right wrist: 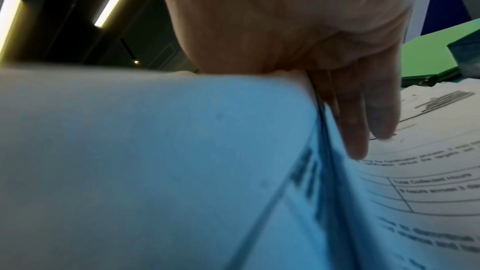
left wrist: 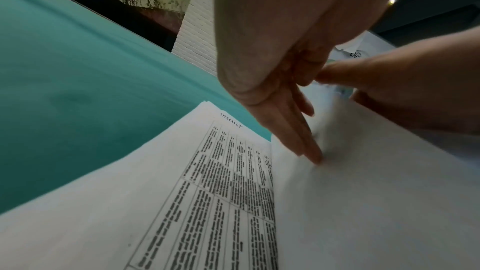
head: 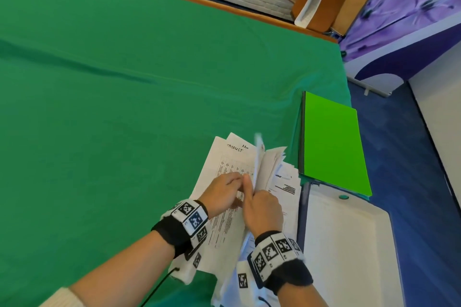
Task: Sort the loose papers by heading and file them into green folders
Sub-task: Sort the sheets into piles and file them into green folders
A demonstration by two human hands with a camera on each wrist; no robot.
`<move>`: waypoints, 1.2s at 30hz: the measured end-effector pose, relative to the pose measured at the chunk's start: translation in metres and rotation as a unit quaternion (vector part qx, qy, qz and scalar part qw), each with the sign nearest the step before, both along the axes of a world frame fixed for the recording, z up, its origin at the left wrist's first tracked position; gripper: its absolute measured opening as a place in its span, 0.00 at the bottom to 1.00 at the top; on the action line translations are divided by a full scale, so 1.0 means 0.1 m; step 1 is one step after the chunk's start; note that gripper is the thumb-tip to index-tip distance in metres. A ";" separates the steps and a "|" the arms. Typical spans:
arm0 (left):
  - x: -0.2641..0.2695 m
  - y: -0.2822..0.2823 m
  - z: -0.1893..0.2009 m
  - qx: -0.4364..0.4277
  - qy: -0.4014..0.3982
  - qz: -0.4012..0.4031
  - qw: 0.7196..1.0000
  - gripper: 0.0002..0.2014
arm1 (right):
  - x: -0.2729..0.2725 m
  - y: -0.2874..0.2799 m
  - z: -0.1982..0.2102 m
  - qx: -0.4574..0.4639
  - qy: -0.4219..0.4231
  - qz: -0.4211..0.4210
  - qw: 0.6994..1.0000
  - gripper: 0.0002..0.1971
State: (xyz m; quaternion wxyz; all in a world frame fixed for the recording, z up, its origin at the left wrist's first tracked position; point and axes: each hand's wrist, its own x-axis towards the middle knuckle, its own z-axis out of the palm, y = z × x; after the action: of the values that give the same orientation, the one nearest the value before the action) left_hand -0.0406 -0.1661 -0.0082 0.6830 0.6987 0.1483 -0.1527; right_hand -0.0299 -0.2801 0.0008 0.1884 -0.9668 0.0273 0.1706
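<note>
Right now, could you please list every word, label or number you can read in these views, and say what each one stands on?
"TASKLIST", handwritten, heads the table sheet under the left hand.
"Total Collected Hours" sits in a table cell on the page beside the right hand; the remaining print there is blurred.
The table rows on the first sheet are too small to read.
The green folder shows no text.
The wristbands carry square coded markers, no words.
</note>
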 end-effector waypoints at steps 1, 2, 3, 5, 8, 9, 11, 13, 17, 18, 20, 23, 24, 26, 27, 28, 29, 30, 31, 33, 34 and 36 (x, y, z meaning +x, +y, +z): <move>0.00 0.01 0.00 -0.027 0.021 -0.003 0.999 0.14 | 0.01 -0.01 0.02 -0.005 0.000 -0.002 1.000 0.38; 0.01 0.04 -0.02 -0.005 0.029 -0.008 1.000 0.13 | 0.01 -0.02 0.05 -0.015 0.001 0.003 1.000 0.32; 0.02 0.08 -0.05 0.064 0.026 -0.010 0.998 0.12 | 0.01 -0.04 0.06 -0.025 0.002 0.005 1.000 0.27; 0.04 0.21 -0.15 0.285 0.036 -0.001 0.958 0.09 | 0.03 -0.09 0.06 -0.025 0.007 -0.009 1.000 0.22; 0.04 0.39 -0.35 0.428 0.124 0.043 0.894 0.18 | 0.05 -0.14 0.02 0.001 0.023 -0.042 0.999 0.20; 0.05 0.42 -0.40 0.422 0.149 0.044 0.893 0.21 | 0.06 -0.16 -0.01 0.016 0.025 -0.049 0.998 0.19; 0.08 0.44 -0.46 0.399 0.170 0.035 0.900 0.25 | 0.09 -0.19 -0.10 0.067 0.014 -0.056 0.996 0.18; 0.11 0.44 -0.48 0.386 0.167 0.030 0.907 0.26 | 0.09 -0.17 -0.14 0.136 -0.010 -0.053 0.989 0.18; 0.12 0.47 -0.49 0.351 0.103 0.063 0.929 0.18 | 0.05 0.00 0.00 0.258 -0.085 -0.030 0.962 0.19; 0.12 0.48 -0.50 0.352 0.071 0.077 0.930 0.14 | 0.03 0.06 0.10 0.307 -0.092 -0.040 0.946 0.18; 0.15 0.52 -0.50 0.272 0.032 0.110 0.955 0.17 | 0.03 0.10 0.33 0.386 -0.110 -0.060 0.914 0.15; 0.21 0.54 -0.38 0.046 0.104 0.126 0.985 0.34 | 0.10 -0.09 0.73 0.347 -0.232 -0.092 0.904 0.10; 0.22 0.55 -0.35 0.038 0.115 0.111 0.986 0.35 | 0.13 -0.23 0.87 0.299 -0.283 -0.103 0.906 0.11; 0.24 0.54 -0.33 0.048 0.104 0.093 0.989 0.32 | 0.15 -0.50 1.18 0.182 -0.346 -0.106 0.914 0.16; 0.26 0.53 -0.33 0.056 0.094 0.080 0.991 0.31 | 0.14 -0.60 1.34 0.134 -0.348 -0.100 0.923 0.15; 0.28 0.50 -0.32 0.067 0.087 0.057 0.992 0.30 | 0.11 -0.69 1.47 0.099 -0.337 -0.091 0.932 0.14; 0.30 0.47 -0.32 0.089 0.083 0.031 0.992 0.30 | 0.08 -0.75 1.57 0.071 -0.321 -0.080 0.941 0.13; 0.33 0.44 -0.32 0.131 0.082 -0.001 0.988 0.31 | 0.04 -0.78 1.62 0.046 -0.306 -0.066 0.949 0.14; 0.36 0.40 -0.33 0.191 0.079 -0.031 0.978 0.30 | -0.01 -0.77 1.63 0.021 -0.288 -0.053 0.956 0.15; 0.41 0.33 -0.37 0.301 0.069 -0.054 0.950 0.26 | -0.10 -0.68 1.53 -0.027 -0.250 -0.038 0.967 0.16; 0.43 0.30 -0.39 0.331 0.062 -0.052 0.940 0.24 | -0.14 -0.62 1.42 -0.049 -0.223 -0.031 0.973 0.15; 0.44 0.24 -0.42 0.370 0.040 -0.046 0.927 0.24 | -0.24 -0.48 1.10 -0.095 -0.150 0.024 0.984 0.14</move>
State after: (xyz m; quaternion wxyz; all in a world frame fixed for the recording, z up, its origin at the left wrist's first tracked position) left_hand 0.0037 -0.1421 -0.0503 0.3618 0.9012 0.1892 -0.1455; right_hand -0.0539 -0.3277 0.1103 0.0935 -0.9953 -0.0079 0.0246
